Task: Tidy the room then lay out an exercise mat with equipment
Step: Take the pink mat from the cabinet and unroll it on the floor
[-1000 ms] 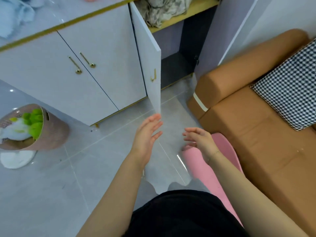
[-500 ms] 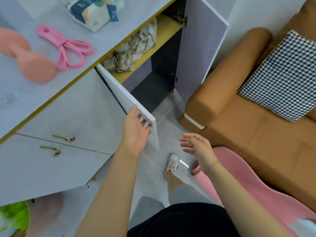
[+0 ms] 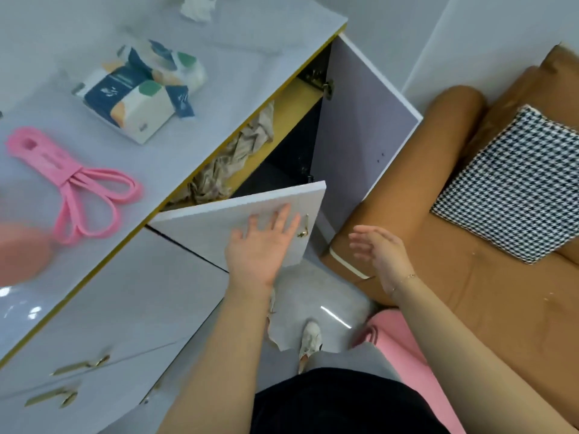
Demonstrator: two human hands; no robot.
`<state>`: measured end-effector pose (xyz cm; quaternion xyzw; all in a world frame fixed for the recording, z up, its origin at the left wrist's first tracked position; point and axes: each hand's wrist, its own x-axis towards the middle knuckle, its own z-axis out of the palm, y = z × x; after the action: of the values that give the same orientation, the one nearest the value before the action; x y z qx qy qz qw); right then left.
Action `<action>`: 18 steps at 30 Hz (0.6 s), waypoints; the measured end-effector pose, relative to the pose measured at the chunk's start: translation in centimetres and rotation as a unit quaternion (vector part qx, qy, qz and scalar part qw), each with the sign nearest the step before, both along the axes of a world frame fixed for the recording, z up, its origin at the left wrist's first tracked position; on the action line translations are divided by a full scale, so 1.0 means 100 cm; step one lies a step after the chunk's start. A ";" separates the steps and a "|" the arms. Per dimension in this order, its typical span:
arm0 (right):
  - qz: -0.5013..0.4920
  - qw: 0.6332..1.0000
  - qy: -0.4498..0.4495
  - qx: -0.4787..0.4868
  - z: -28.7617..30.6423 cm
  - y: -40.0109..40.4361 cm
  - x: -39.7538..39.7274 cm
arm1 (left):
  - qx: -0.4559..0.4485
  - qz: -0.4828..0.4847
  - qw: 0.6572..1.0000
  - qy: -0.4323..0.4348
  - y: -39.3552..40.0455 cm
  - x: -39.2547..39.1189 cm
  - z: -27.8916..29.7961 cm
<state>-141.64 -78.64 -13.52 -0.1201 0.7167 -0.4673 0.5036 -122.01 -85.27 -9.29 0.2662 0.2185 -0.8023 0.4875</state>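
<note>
My left hand point(image 3: 261, 245) lies flat with straight fingers on the outer face of the half-swung left cabinet door point(image 3: 200, 227), beside its brass handle point(image 3: 303, 227). My right hand point(image 3: 380, 250) hovers in the air to the right, fingers relaxed, holding nothing. The right cabinet door point(image 3: 363, 136) stands wide open. Crumpled beige cloth point(image 3: 232, 164) lies on the yellow shelf inside. A pink exercise mat point(image 3: 398, 343) shows on the floor below my right arm. Pink resistance bands point(image 3: 81, 189) and a blurred pink dumbbell point(image 3: 22, 249) lie on the cabinet top.
A tissue pack point(image 3: 141, 89) and a crumpled white tissue point(image 3: 195, 6) lie on the cabinet top point(image 3: 250, 48). A tan sofa point(image 3: 470, 277) with a checked cushion point(image 3: 513, 186) stands close on the right. My white shoe point(image 3: 310, 339) is on the grey tiled floor.
My left hand moved from the door's edge to its outer face and the left door swung toward the cabinet. The view rose to show more of the cabinet top.
</note>
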 end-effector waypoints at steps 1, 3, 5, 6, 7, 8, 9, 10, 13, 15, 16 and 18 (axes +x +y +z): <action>-0.003 1.000 0.006 0.000 0.000 -0.009 0.002 | 0.013 0.023 0.999 0.042 -0.015 0.001 0.000; -0.022 1.000 0.019 -0.011 0.004 -0.030 0.002 | 0.045 0.040 0.992 0.110 -0.040 0.005 0.003; -0.048 0.998 0.017 -0.034 0.010 -0.054 -0.004 | 0.079 0.039 0.983 0.161 -0.057 0.014 0.006; -0.067 0.997 0.011 -0.049 0.013 -0.070 -0.010 | 0.088 0.027 0.980 0.177 -0.066 0.017 0.007; -0.089 0.994 0.008 -0.063 0.017 -0.083 -0.016 | 0.095 0.022 0.977 0.192 -0.070 0.021 0.004; -0.112 0.991 0.011 -0.076 0.022 -0.099 -0.021 | 0.101 0.015 0.975 0.197 -0.077 0.023 0.002; -0.135 0.987 0.025 -0.085 0.027 -0.112 -0.028 | 0.111 0.020 0.972 0.207 -0.081 0.024 -0.002; -0.165 0.981 0.040 -0.094 0.032 -0.124 -0.035 | 0.122 0.023 0.969 0.214 -0.084 0.024 -0.006; -0.237 0.962 0.066 -0.114 0.044 -0.159 -0.053 | 0.145 0.031 0.961 0.232 -0.091 0.021 -0.015; -0.235 0.962 0.057 -0.127 0.043 -0.171 -0.062 | 0.142 0.027 0.959 0.243 -0.095 0.024 -0.021; -0.223 0.965 0.061 -0.122 0.047 -0.172 -0.062 | 0.153 0.025 0.954 0.255 -0.098 0.026 -0.022; -0.221 0.964 0.077 -0.129 0.050 -0.172 -0.065 | 0.184 0.024 0.946 0.265 -0.105 0.028 -0.023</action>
<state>-148.10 -95.86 -8.47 -0.0588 0.6956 -0.6449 0.3112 -119.17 -95.82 -11.63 0.1240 0.4899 -0.7779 0.3735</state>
